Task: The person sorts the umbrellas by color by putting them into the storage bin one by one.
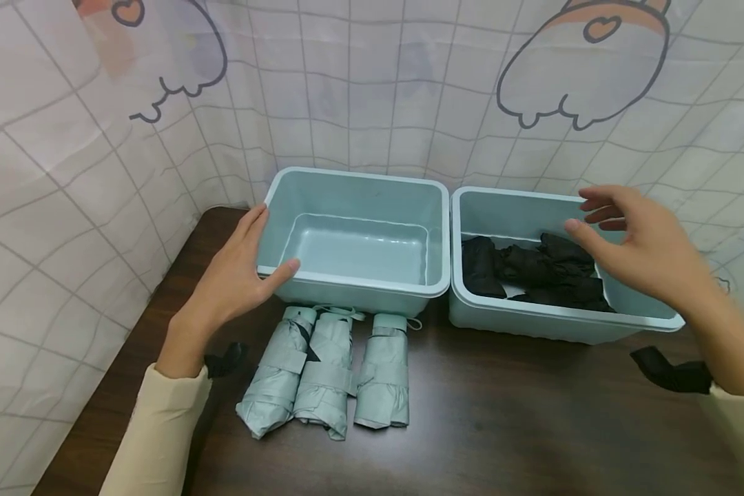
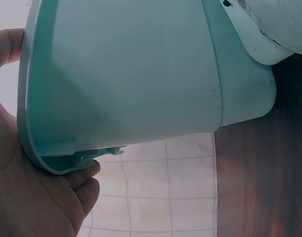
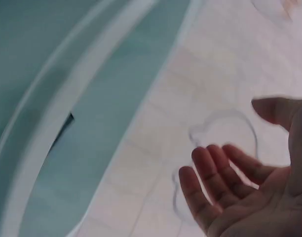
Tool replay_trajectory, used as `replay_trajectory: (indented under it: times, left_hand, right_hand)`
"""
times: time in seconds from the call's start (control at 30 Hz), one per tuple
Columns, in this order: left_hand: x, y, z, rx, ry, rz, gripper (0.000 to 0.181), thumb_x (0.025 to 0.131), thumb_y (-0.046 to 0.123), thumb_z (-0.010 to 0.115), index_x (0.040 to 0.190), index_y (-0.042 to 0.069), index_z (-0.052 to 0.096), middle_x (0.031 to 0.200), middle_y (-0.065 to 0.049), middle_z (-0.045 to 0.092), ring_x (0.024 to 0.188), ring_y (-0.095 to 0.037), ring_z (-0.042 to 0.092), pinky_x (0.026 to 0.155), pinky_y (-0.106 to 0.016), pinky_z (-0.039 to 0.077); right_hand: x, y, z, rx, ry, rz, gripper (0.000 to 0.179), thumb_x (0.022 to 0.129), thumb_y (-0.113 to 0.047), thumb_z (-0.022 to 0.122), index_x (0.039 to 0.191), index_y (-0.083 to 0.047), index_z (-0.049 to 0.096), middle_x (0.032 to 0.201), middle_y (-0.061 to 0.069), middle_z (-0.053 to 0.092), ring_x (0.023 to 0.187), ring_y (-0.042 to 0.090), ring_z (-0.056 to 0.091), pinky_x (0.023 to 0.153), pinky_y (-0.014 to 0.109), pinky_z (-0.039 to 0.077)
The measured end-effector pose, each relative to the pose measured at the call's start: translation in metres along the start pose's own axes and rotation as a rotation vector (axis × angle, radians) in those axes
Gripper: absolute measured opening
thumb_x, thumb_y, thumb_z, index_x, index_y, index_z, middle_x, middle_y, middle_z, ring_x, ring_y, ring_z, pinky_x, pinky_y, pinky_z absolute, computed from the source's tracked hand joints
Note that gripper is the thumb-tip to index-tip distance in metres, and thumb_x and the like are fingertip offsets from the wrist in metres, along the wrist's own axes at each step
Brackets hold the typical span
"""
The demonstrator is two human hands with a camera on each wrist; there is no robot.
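Note:
My left hand (image 1: 234,274) grips the left end of a pale green plastic bin (image 1: 353,281). Its thumb lies over the front rim, and in the left wrist view the fingertips (image 2: 89,190) curl beneath the lip. The inside floor of this bin shows bare. Over the right end of a second pale green bin (image 1: 564,313) hovers my right hand (image 1: 641,241), fingers loosely bent and holding nothing. Several black folded fabric bundles (image 1: 533,269) lie in that bin. In front of the left bin, three light green folded umbrellas (image 1: 273,372) (image 1: 325,375) (image 1: 382,375) lie side by side.
Both bins stand side by side, rims nearly meeting, on a dark brown wooden table (image 1: 502,413). A white gridded curtain (image 1: 372,89) with cartoon outlines hangs close behind and along the left side. Black straps (image 1: 672,368) circle the wrists.

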State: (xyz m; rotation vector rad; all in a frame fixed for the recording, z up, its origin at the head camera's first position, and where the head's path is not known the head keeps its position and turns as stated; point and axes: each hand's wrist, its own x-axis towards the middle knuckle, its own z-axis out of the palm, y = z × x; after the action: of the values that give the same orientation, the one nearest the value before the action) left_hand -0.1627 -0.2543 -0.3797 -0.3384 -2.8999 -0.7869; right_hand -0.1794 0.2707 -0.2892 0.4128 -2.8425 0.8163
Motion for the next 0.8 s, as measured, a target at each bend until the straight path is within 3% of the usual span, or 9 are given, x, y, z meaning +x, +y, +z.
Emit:
replay_trajectory:
  times: [0.13,0.17,0.43,0.5,0.57,0.6,0.63,0.7,0.8]
  left_hand:
    - [0.0,-0.001,-0.001,0.003,-0.007,0.003,0.098,0.1,0.058,0.059,0.17,0.007,0.014,0.179,-0.009,0.013,0.161,-0.039,0.029,0.123,-0.066,0.035]
    - [0.0,-0.001,-0.001,0.005,-0.004,0.004,0.098,0.1,0.058,0.059,0.17,0.007,0.014,0.179,-0.009,0.013,0.161,-0.039,0.029,0.123,-0.066,0.034]
    - [-0.002,0.0,-0.001,-0.009,-0.003,-0.001,0.098,0.101,0.058,0.059,0.171,0.008,0.013,0.179,-0.009,0.013,0.161,-0.039,0.029,0.123,-0.066,0.035]
    - [-0.002,0.0,0.0,-0.008,0.0,0.002,0.097,0.101,0.058,0.06,0.171,0.007,0.014,0.179,-0.01,0.014,0.161,-0.039,0.03,0.123,-0.066,0.035]
    - [-0.003,0.0,0.0,-0.005,0.007,0.003,0.097,0.101,0.057,0.06,0.17,0.007,0.014,0.179,-0.011,0.015,0.161,-0.039,0.03,0.123,-0.066,0.035]
    - [-0.003,0.0,0.0,-0.005,0.009,0.003,0.097,0.101,0.056,0.06,0.17,0.007,0.014,0.179,-0.011,0.015,0.161,-0.039,0.03,0.123,-0.066,0.035]
    - [-0.003,0.0,0.0,-0.005,0.009,0.002,0.097,0.101,0.057,0.06,0.17,0.007,0.014,0.179,-0.011,0.015,0.161,-0.039,0.03,0.123,-0.066,0.035]
    - [-0.002,0.0,0.0,-0.008,0.006,0.0,0.097,0.101,0.057,0.06,0.171,0.007,0.014,0.179,-0.01,0.014,0.161,-0.039,0.029,0.123,-0.066,0.035]
    - [-0.001,-0.001,0.001,-0.011,0.001,-0.004,0.098,0.101,0.059,0.059,0.171,0.008,0.014,0.179,-0.009,0.013,0.161,-0.039,0.029,0.123,-0.066,0.034]
  right_hand:
    - [-0.017,0.014,-0.004,0.027,0.097,-0.017,0.051,0.104,-0.025,0.068,0.147,0.0,0.056,0.139,0.026,0.06,0.11,-0.014,0.048,0.088,-0.009,0.027]
    - [-0.02,0.017,-0.005,0.024,0.106,-0.014,0.05,0.104,-0.025,0.067,0.146,0.0,0.057,0.139,0.026,0.06,0.108,-0.014,0.048,0.088,-0.009,0.027]
    - [-0.037,0.036,0.002,-0.045,0.173,-0.016,0.042,0.104,-0.024,0.067,0.135,0.004,0.062,0.136,0.024,0.062,0.121,0.007,0.053,0.105,0.003,0.025]
    - [-0.041,0.039,0.004,-0.059,0.171,0.001,0.044,0.105,-0.024,0.065,0.136,0.006,0.061,0.137,0.028,0.061,0.126,0.031,0.056,0.122,0.021,0.034]
    - [-0.044,0.043,0.005,-0.073,0.163,0.024,0.046,0.106,-0.025,0.064,0.138,0.007,0.06,0.14,0.032,0.059,0.127,0.052,0.051,0.126,0.047,0.037]
    - [-0.045,0.045,0.006,-0.075,0.163,0.035,0.047,0.106,-0.026,0.064,0.138,0.007,0.06,0.14,0.033,0.058,0.128,0.055,0.051,0.126,0.049,0.037]
    - [-0.047,0.048,0.007,-0.072,0.166,0.045,0.047,0.106,-0.026,0.063,0.139,0.007,0.06,0.141,0.034,0.058,0.129,0.056,0.05,0.126,0.047,0.037]
    - [-0.051,0.053,0.009,-0.07,0.19,0.068,0.047,0.106,-0.027,0.063,0.139,0.006,0.061,0.14,0.034,0.059,0.133,0.049,0.053,0.123,0.021,0.035]
    - [-0.059,0.062,0.014,-0.062,0.242,0.092,0.045,0.105,-0.026,0.064,0.139,0.004,0.064,0.138,0.033,0.062,0.135,0.036,0.057,0.102,-0.004,0.02]
